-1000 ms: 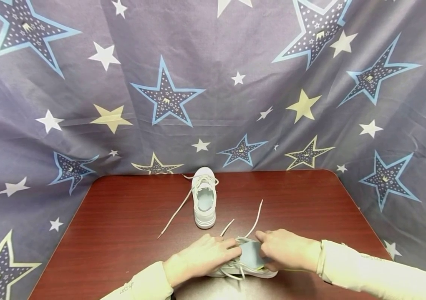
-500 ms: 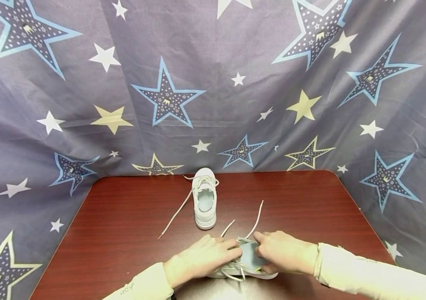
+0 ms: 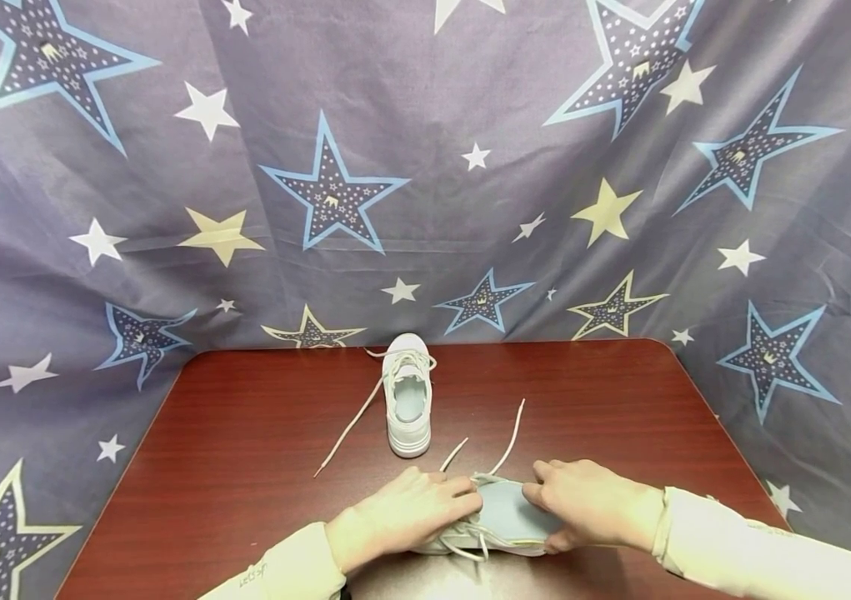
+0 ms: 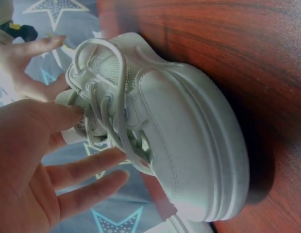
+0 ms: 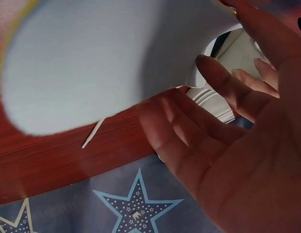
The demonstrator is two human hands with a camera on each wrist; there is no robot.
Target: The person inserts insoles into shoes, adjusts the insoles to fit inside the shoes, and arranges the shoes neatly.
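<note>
A white lace-up sneaker (image 4: 179, 136) lies near the table's front edge with its toe to the left. My left hand (image 3: 410, 510) pinches its tongue (image 4: 85, 119) between thumb and index finger, the other fingers spread beside the loose laces. Out of the shoe's opening reaches a pale blue-grey insole (image 3: 513, 510) with a yellow edge. My right hand (image 3: 596, 504) holds this insole across its width, thumb at one edge and fingers at the other. In the right wrist view, the insole's broad end fills the upper left; its other end runs toward the shoe.
A second white sneaker (image 3: 410, 435) stands farther back on the red-brown table (image 3: 260, 433), toe toward the star-printed curtain (image 3: 425, 217). One of its laces (image 3: 350, 435) trails left. Loose lace ends (image 3: 513, 433) from the near shoe stretch across the tabletop behind it.
My right hand has shifted right with the insole, and more of the insole shows beyond the shoe's opening. My left hand stays on the near sneaker; the far sneaker has not moved.
</note>
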